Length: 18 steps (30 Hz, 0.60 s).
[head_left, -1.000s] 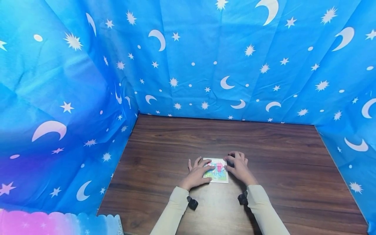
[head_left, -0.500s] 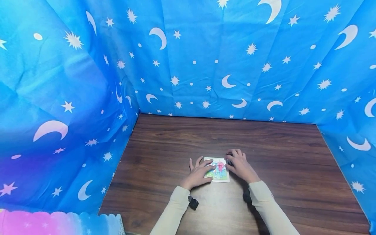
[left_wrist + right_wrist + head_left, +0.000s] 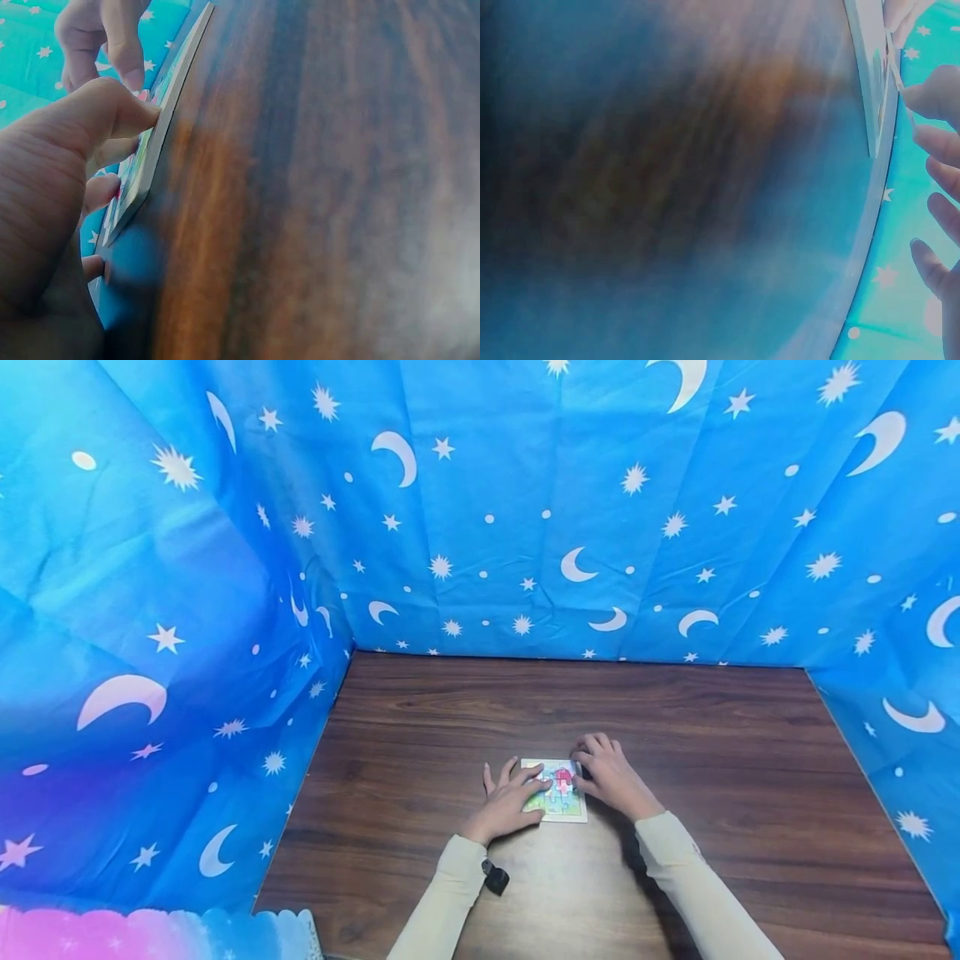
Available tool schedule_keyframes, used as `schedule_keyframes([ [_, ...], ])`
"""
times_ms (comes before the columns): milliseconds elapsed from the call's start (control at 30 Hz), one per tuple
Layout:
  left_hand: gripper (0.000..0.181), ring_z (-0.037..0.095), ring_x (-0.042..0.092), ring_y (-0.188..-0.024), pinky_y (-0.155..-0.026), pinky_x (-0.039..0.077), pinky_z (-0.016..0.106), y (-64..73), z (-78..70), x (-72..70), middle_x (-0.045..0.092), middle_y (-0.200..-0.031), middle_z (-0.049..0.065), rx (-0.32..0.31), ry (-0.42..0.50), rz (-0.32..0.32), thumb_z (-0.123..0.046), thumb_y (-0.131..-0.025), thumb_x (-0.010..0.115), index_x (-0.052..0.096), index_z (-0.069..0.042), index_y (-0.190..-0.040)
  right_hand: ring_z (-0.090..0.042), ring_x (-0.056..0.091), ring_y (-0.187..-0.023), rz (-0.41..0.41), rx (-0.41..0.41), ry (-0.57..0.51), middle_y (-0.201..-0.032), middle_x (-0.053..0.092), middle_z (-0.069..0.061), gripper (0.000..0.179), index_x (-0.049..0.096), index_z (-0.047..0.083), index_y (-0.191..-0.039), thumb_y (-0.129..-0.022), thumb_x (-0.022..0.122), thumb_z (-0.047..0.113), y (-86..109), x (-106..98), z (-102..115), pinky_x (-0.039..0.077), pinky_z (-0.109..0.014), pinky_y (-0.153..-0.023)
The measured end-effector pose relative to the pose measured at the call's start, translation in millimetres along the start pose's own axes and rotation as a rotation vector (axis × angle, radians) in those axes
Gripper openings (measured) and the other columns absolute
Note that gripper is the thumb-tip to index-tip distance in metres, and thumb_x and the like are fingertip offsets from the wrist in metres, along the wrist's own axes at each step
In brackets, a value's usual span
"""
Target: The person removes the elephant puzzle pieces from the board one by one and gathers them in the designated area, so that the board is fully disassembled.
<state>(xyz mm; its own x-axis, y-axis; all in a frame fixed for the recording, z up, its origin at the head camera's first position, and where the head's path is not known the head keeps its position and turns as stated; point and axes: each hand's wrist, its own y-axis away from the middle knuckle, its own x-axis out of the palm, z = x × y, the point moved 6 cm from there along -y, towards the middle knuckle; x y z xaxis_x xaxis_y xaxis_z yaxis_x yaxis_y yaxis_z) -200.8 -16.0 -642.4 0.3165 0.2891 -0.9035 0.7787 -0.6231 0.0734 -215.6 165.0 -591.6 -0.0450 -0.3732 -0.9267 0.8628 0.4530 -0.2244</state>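
A small square jigsaw puzzle (image 3: 561, 808) in a white frame lies on the table, printed with green, light blue and red. My left hand (image 3: 504, 806) is spread over its left side, thumb near the lower edge and fingertips on the pieces. At the upper right edge is my right hand (image 3: 609, 775), thumb and index finger bent at a puzzle piece (image 3: 564, 775) with red on it. In the right wrist view a thin puzzle piece (image 3: 895, 69) stands tilted up from the frame (image 3: 865, 71) against the right fingertips. The left wrist view shows the puzzle's side edge (image 3: 166, 120) beside the left thumb.
The dark wood-grain table (image 3: 420, 718) surrounds the puzzle. Blue cloth (image 3: 495, 552) with moons and stars hangs behind and at both sides. A pink and blue scalloped cloth edge (image 3: 150, 933) is at the lower left. A black wrist camera (image 3: 496, 878) sits under the left sleeve.
My right hand has shifted slightly up and turned at the puzzle's right edge, and its forearm has swung to the right. The red-printed piece now looks tilted. My left hand stays in place.
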Motion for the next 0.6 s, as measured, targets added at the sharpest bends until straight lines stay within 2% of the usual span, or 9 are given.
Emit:
schedule_keyframes([
  [167,0.056,0.038,0.010,-0.152,-0.106,-0.006,0.079,-0.5,-0.6,0.7,0.033,-0.162,-0.006,-0.007,0.009,0.009,-0.041,-0.092,0.063,0.055,-0.032,-0.147,-0.038,0.049,-0.116,-0.032,0.016,-0.043,-0.122,0.058,-0.018,0.030,0.074,0.000,-0.108,-0.084,0.078,0.019,5.3,-2.7,-3.6,0.040,-0.059,-0.094],
  [400,0.054,0.038,0.011,-0.152,-0.106,-0.005,0.079,-0.6,3.5,1.9,0.035,-0.161,-0.006,-0.018,0.011,-0.001,-0.041,-0.092,0.064,0.057,-0.031,-0.144,-0.042,0.050,-0.111,-0.177,0.015,-0.178,-0.119,0.059,-0.021,0.028,0.073,-0.001,-0.103,-0.080,0.078,0.014,17.7,-10.7,-19.0,0.039,-0.062,-0.087],
  [600,0.054,0.038,0.012,-0.152,-0.106,-0.005,0.079,-1.5,1.7,3.9,0.035,-0.161,-0.005,0.000,0.022,-0.007,-0.042,-0.093,0.063,0.057,-0.030,-0.145,-0.044,0.050,-0.109,-0.229,0.060,-0.215,-0.118,0.059,-0.022,0.025,0.073,0.000,-0.102,-0.080,0.080,0.010,41.4,-22.6,-39.4,0.039,-0.063,-0.083],
])
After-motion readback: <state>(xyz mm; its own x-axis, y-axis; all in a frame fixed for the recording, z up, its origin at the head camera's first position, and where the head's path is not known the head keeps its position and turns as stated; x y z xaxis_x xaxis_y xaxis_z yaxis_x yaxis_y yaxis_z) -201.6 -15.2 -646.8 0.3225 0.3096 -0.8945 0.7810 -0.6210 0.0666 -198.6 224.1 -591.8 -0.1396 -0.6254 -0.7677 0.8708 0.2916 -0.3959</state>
